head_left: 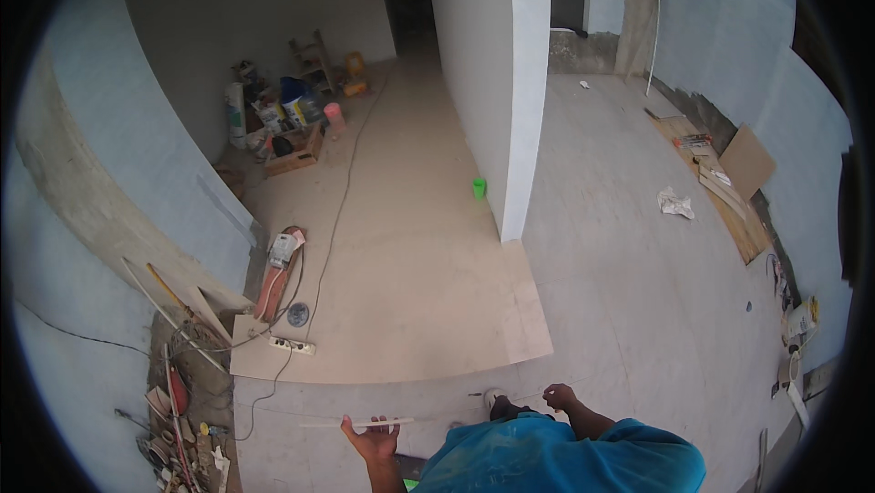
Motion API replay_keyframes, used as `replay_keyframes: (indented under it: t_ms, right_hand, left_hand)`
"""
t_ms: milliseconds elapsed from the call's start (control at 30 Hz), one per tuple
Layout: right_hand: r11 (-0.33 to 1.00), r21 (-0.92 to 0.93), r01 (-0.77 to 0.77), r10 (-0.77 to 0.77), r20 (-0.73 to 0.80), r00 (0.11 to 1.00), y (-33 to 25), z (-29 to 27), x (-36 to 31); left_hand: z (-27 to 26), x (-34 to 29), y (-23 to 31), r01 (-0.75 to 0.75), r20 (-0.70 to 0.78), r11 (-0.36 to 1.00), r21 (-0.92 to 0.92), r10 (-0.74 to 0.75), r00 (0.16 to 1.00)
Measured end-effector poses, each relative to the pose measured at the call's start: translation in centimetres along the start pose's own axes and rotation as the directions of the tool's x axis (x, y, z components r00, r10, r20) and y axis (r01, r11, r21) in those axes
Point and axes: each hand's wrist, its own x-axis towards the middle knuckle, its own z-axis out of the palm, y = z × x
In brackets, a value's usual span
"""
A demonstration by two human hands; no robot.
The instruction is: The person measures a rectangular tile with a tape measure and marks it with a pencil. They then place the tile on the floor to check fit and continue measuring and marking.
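My left hand, at the lower middle, holds a thin pale strip lying level between the thumb and the fingers. Both ends of the strip stick out past the hand. To the right, my right hand is closed with its fingers curled in. Whether anything small sits in those fingers I cannot make out. Below and between the hands are my blue shirt and a pale shoe on the grey floor.
A tan floor covering lies ahead, with a power strip and cables at its left corner. A wall end stands ahead, a green cup beside it. Debris lines the left; boards lie right.
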Motion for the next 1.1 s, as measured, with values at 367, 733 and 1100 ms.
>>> replay_keyframes:
  t_ms: [367,733,1100]
  right_hand:
    - [0.912,-0.226,-0.343,0.337,-0.064,0.939,-3.9,-0.9,-4.0]
    - [0.918,-0.154,-0.365,0.350,-0.120,0.929,-3.9,-0.6,-3.7]
    - [0.891,-0.175,-0.419,0.399,-0.136,0.907,-4.7,-1.0,-4.3]
  left_hand:
    - [-0.3,-0.9,0.7,0.098,0.113,0.994,-0.051,-0.092,0.989]
    - [-0.3,-0.8,0.8,0.098,0.022,0.994,-0.055,-0.096,0.995]
    - [-0.4,-1.1,0.8,0.093,0.096,0.996,0.003,-0.093,0.991]
